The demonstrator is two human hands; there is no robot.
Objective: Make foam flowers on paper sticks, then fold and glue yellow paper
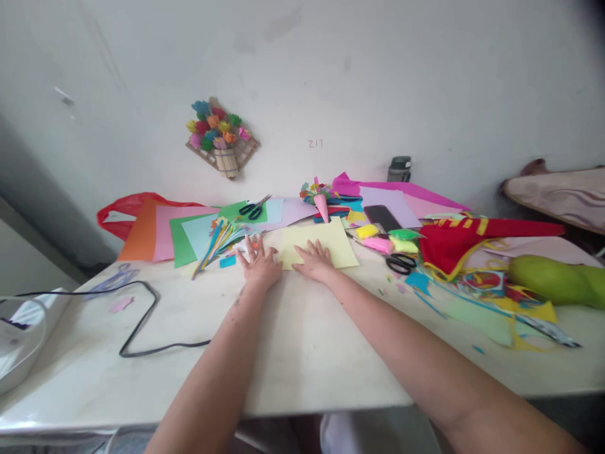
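A pale yellow sheet of paper (343, 243) lies flat on the white table (302, 340) in front of me. My right hand (314, 260) rests on its left half with the fingers spread. Just beyond the sheet's left edge, my left hand (259, 263) is stretched out with fingers apart, holding nothing. Close by that hand is a bundle of thin coloured paper strips (213, 243), and a small blue piece (227, 261) lies beside it. Behind the yellow sheet is a pink paper cone (321, 207) topped with colourful cut-outs.
Coloured sheets (163, 233) and black-handled scissors (255, 208) lie at the back left. On the right are a phone (382, 218), clay packets (378, 244), more scissors (401, 263), red cloth (449, 243) and paper scraps (486, 318). A black cable (142, 321) crosses the left side.
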